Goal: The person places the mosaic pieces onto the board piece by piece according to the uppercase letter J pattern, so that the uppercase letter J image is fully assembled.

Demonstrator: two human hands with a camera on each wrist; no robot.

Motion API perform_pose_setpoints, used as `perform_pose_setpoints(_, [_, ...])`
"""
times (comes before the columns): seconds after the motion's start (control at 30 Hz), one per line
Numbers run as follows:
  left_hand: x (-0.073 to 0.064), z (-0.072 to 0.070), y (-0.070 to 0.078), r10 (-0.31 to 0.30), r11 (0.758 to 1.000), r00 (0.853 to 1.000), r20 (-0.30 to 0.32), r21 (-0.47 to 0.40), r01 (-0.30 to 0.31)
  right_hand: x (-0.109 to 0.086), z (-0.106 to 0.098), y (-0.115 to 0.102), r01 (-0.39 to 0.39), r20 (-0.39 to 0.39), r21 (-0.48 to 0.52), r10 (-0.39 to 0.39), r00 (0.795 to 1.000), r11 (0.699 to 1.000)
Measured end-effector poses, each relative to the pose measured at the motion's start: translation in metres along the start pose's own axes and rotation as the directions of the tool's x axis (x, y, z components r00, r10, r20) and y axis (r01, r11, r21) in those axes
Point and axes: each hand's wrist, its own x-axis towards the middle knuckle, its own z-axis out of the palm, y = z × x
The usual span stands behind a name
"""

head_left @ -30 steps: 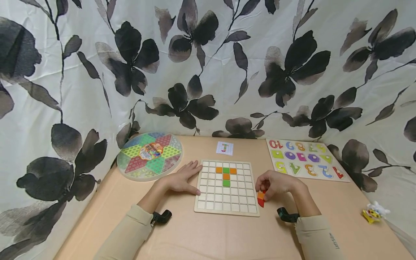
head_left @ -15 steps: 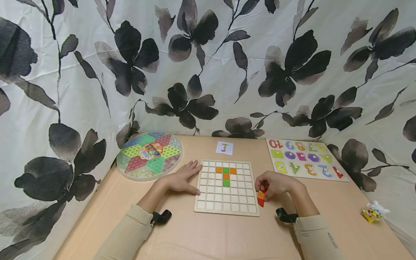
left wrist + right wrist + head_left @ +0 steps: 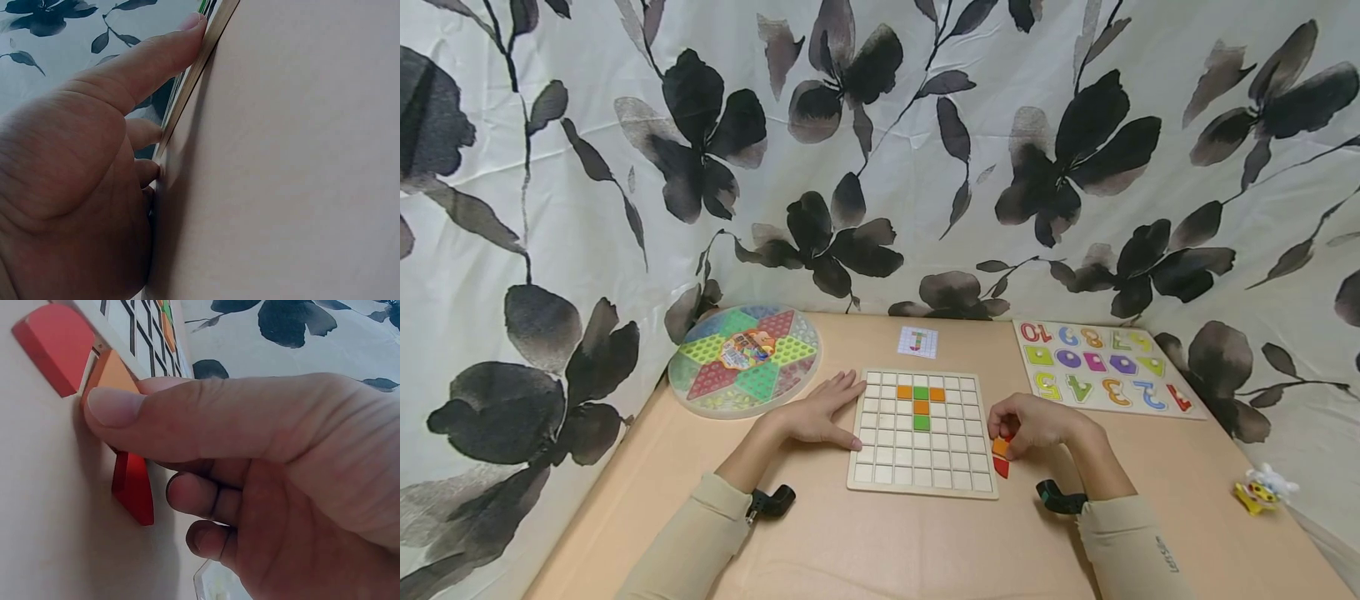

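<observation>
A wooden grid board point(image 3: 895, 475) lies before me, with several orange and green squares point(image 3: 921, 393) set in a T shape in its upper rows. My left hand point(image 3: 816, 414) rests at its left edge, fingers spread, the thumb point(image 3: 169, 47) touching the rim. Beside the right edge, my right hand point(image 3: 1037, 425) pinches an orange block point(image 3: 111, 372) between thumb and fingers. A red block with a rounded side point(image 3: 56, 347) lies right by it on the near side. Another red block point(image 3: 133, 490) shows on the other side, partly covered by the thumb.
Behind the board lies a small card point(image 3: 918, 342) with a coloured J-shaped figure on a grid. A round star-patterned game board point(image 3: 700, 400) is at back left, a number puzzle board point(image 3: 1112, 362) at back right. A small yellow-and-white toy point(image 3: 1260, 490) sits at far right.
A narrow gap now shows between the orange block at my right fingertips and the nearer red block. My left hand stays in place on the board's edge.
</observation>
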Motion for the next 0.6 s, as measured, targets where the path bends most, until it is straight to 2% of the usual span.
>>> perform_pose_setpoints(0.43, [-0.0005, 0.0009, 0.0002, 0.002, 1.0, 1.0, -0.002, -0.003, -0.002, 0.0018, 0.0012, 0.0013, 0.033, -0.054, -0.025, -0.034, 0.998, 0.999])
perform_pose_setpoints(0.6, [-0.0002, 0.0013, -0.0001, 0.004, 1.0, 1.0, -0.008, -0.008, -0.004, 0.0025, 0.001, 0.0026, 0.049, -0.077, 0.008, -0.048, 0.996, 0.999])
